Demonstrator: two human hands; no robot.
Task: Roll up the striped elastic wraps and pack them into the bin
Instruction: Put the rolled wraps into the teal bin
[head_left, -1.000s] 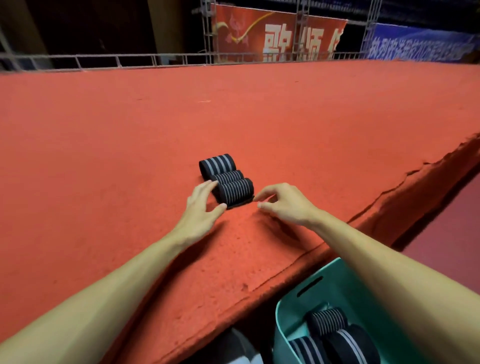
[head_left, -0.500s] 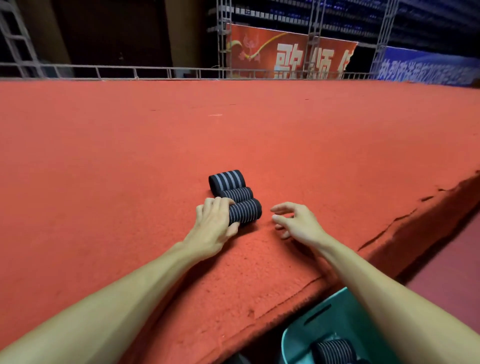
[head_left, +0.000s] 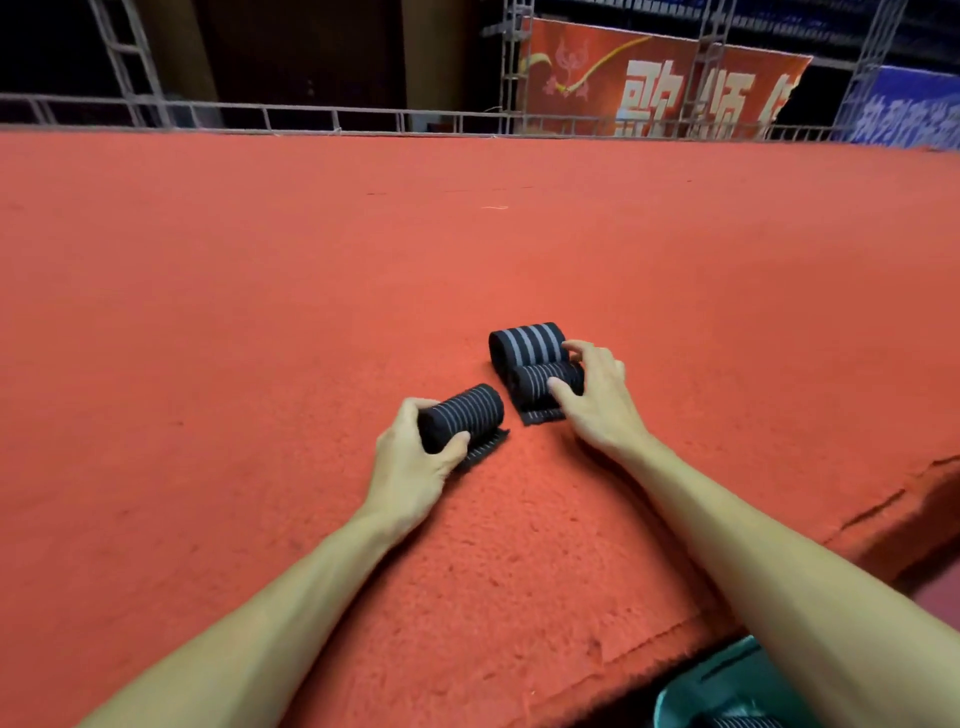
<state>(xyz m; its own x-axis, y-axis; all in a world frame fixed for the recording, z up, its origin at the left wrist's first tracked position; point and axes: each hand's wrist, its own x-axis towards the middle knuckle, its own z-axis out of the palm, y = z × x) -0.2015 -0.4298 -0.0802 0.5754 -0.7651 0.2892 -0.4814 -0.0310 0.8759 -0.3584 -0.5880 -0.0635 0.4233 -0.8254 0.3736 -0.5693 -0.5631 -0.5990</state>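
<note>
Two hands (head_left: 415, 462), two rolled wraps (head_left: 467, 413) (one each)

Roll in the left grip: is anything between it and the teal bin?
Nothing lies on the carpet between the roll and the bin; only the right forearm, its grip on a second roll, crosses above the bin.

near roll (head_left: 461, 418), middle roll (head_left: 540, 382): black, thin pale stripes | far roll (head_left: 527, 343): black, broad grey stripes | carpet (head_left: 260, 312): orange-red | bin (head_left: 727, 686): teal
</note>
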